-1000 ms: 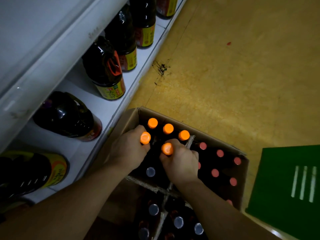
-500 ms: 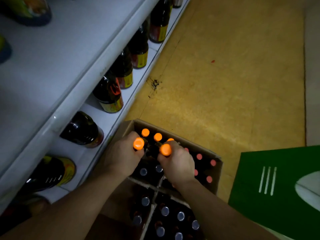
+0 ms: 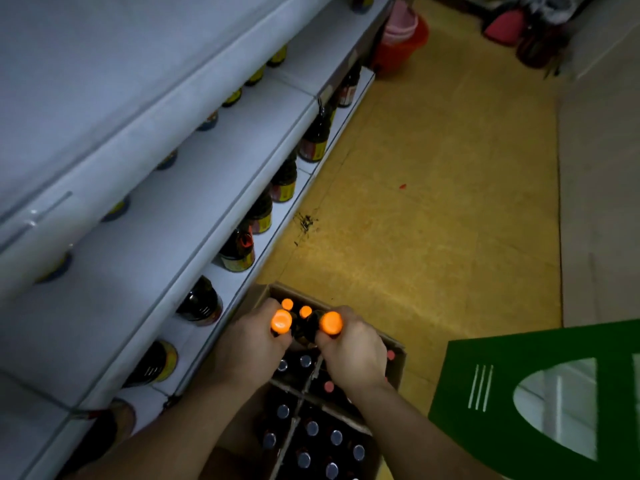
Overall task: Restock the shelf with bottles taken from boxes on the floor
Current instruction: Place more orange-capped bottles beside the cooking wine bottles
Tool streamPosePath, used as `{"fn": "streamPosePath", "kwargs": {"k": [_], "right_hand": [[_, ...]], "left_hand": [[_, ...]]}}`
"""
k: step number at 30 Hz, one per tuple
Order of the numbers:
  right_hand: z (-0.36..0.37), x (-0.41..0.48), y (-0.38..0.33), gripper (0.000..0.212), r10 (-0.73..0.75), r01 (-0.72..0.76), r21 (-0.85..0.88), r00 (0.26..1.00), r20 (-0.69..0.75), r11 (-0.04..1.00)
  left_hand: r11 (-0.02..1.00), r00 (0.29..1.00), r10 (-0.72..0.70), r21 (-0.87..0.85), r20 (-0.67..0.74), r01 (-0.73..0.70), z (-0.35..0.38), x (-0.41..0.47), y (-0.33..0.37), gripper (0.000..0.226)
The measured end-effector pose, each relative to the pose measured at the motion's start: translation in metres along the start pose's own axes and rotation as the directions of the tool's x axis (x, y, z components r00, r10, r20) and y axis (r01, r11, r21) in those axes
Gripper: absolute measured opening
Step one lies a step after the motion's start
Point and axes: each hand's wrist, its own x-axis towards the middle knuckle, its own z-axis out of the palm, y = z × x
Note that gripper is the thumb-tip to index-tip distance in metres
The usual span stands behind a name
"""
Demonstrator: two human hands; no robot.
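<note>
An open cardboard box (image 3: 397, 367) on the floor holds several dark bottles with orange, red and grey caps, split by cardboard dividers. My left hand (image 3: 251, 348) grips the neck of a dark bottle with an orange cap (image 3: 281, 322), raised above the box. Just to its right, my right hand (image 3: 355, 355) grips a second orange-capped bottle (image 3: 331, 322) the same way. Two more orange caps (image 3: 296, 307) stay in the box behind them. The white shelf (image 3: 194, 188) runs along the left.
The lowest shelf board (image 3: 277, 233) carries a row of large dark bottles with yellow labels. A green box (image 3: 540, 400) stands at the right on the yellow floor (image 3: 433, 202). Red and pink buckets (image 3: 401, 39) sit at the far end of the shelf.
Both hands have lifted their orange-capped bottles up out of the box. The view has pulled back and tilted up, showing more of the shelf and floor.
</note>
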Motion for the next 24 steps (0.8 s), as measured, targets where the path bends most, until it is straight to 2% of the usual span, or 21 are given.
{"fn": "streamPosePath", "kwargs": {"k": [8,14,24], "right_hand": [[-0.057,-0.041,-0.033,0.031,0.066,-0.066,-0.017,0.998,-0.003,0.998],[-0.104,-0.072,-0.056,0.029,0.123,-0.123,-0.009,0.992,-0.003,0.992],[-0.197,-0.13,-0.081,0.021,0.135,-0.132,0.037,0.987,-0.082,0.991]], "left_hand": [[0.998,1.0,-0.03,0.058,0.009,0.029,-0.063,-0.026,0.052,0.018],[0.992,0.996,-0.08,0.099,0.033,0.076,-0.103,-0.053,0.093,0.013],[0.994,0.994,-0.109,0.011,0.012,0.109,-0.16,-0.104,0.162,0.019]]}}
